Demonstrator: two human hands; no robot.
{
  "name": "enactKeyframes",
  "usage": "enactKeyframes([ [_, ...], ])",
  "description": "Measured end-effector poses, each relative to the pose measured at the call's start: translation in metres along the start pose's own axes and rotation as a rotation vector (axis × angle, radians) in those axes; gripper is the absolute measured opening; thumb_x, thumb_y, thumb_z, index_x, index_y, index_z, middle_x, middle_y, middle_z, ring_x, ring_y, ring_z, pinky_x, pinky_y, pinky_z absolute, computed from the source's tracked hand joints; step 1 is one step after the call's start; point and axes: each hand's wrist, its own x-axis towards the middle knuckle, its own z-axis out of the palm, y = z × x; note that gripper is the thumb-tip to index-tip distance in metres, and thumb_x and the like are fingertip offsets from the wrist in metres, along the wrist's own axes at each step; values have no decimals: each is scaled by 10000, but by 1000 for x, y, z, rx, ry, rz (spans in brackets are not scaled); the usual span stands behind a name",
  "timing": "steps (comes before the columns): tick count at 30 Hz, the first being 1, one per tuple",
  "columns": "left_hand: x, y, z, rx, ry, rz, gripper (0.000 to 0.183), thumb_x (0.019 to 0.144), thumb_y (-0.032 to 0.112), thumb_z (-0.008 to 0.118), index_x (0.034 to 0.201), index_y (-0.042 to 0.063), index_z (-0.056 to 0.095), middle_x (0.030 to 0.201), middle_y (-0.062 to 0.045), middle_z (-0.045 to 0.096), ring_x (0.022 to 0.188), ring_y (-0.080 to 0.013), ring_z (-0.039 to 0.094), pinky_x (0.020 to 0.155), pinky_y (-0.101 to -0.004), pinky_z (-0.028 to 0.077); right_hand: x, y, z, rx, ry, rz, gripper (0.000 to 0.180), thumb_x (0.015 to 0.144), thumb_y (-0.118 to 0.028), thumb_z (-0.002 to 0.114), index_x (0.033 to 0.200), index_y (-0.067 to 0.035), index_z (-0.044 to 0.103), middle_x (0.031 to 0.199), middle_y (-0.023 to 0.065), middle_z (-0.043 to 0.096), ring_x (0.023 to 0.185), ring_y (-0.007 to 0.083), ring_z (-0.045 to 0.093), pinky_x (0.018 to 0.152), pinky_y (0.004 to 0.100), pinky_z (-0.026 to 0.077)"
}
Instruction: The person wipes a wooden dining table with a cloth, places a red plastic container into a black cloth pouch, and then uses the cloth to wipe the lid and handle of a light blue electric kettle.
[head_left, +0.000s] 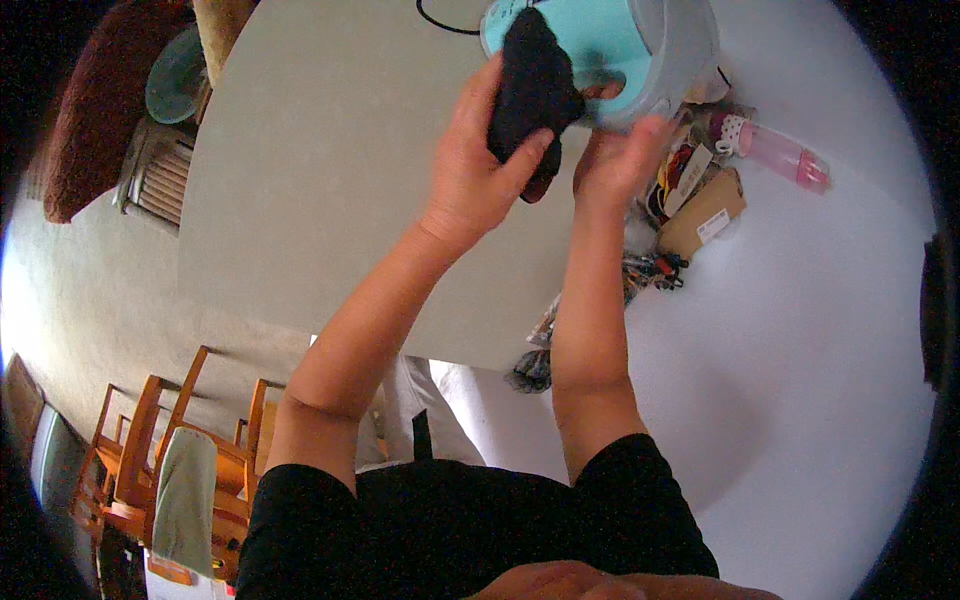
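Observation:
My left hand (480, 154) grips a black, fuzzy piece of cloth (534, 90), which hangs partly below the thumb. Beside it, at the top of the picture, stands a turquoise and light grey appliance (679, 56) with a hollow turquoise inside; its upper part is cut off by the frame. My right hand (619, 161) is at the near rim of this appliance. Fingertips show inside the rim, and the blurred thumb lies outside it. The cloth overlaps the appliance's left part in the picture; I cannot tell whether they touch.
A pale table (322, 180) lies beneath my hands. Along its right side are a pink bottle (780, 154), a cardboard box (705, 214), a tangle of cables (656, 270) and a dark plastic bag (531, 371). A black cord (442, 26) meets the appliance. Wooden chairs (195, 450) stand lower left.

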Motion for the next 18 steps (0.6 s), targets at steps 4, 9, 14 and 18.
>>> enactKeyframes([
  [4, 17, 8, 1, 268, -109, 355, 752, 817, 26, 719, 1499, 53, 403, 1360, -156, 577, 1225, -300, 575, 1058, -409, 462, -9, 9, 0, -81, 251, 175, 713, 1002, -612, 431, 1438, -48, 404, 1437, 135, 483, 1325, 291, 464, 1129, 469, 362],
  [9, 39, 12, 17, 508, -224, 599, 805, 649, 8, 727, 1422, 140, 549, 1412, -51, 572, 1049, -285, 614, 918, -363, 526, -6, 3, 7, -212, 267, 235, 714, 1020, -625, 360, 1415, -36, 450, 1412, 119, 513, 1292, 279, 502, 1101, 422, 405],
  [14, 53, -6, 28, 508, -124, 565, 776, 621, 38, 735, 1374, 161, 598, 1373, 5, 593, 965, -250, 613, 790, -354, 549, 1, 9, 11, -103, 310, 177, 715, 1001, -566, 424, 1457, -23, 328, 1405, 171, 490, 1295, 295, 503, 1102, 426, 397],
  [18, 52, -16, 27, 607, -90, 588, 740, 625, 39, 727, 1346, 162, 620, 1328, 21, 608, 923, -237, 607, 720, -360, 546, -1, -4, 29, -101, 343, 221, 754, 973, -572, 478, 1470, -19, 354, 1438, 163, 474, 1321, 299, 478, 1123, 432, 366],
])
